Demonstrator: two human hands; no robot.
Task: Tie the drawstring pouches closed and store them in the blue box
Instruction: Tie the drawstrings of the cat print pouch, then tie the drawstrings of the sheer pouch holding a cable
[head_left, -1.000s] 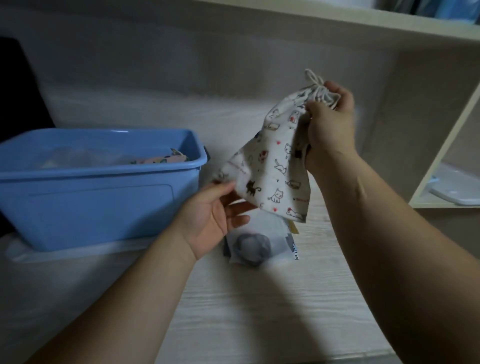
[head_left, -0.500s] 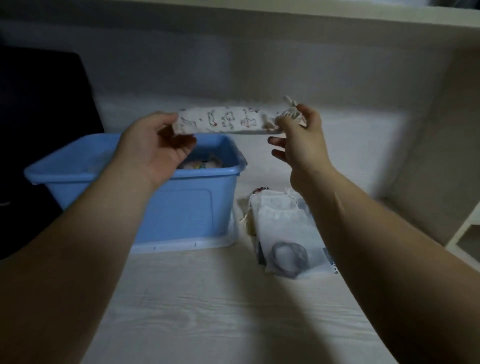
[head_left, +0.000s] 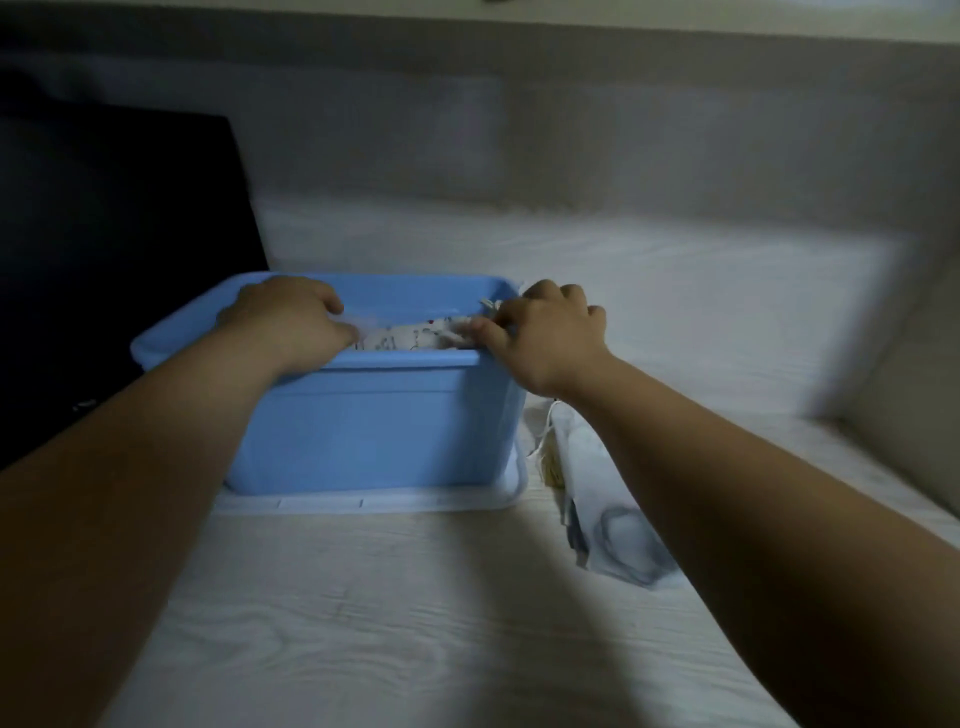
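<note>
Rolled white fabric drawstring pouch (head_left: 415, 336) with small printed figures, lying crosswise just below the rim inside a rectangular blue plastic box (head_left: 374, 421). Pale cord loops (head_left: 487, 302) bunched at its right end. Box seated on a white plastic lid (head_left: 395, 502) on a pale wood-grain tabletop (head_left: 389, 623).

Left hand (head_left: 291, 322) reaching over the near rim, fingers curled round the pouch's left end. Right hand (head_left: 545, 335) at the box's right corner, thumb and curled fingers pinching the corded end. Both forearms stretched forward from the bottom corners.

Motion-blurred throughout; print on the pouch not readable, left fingertips hidden behind the hand. Anything deeper in the box concealed by its near wall. Flat pile of pale fabric pouches (head_left: 608, 514) just beside the box on the right, partly covered by the right forearm. Dark flat panel (head_left: 119, 249) at far left, cut off by the edge.
</note>
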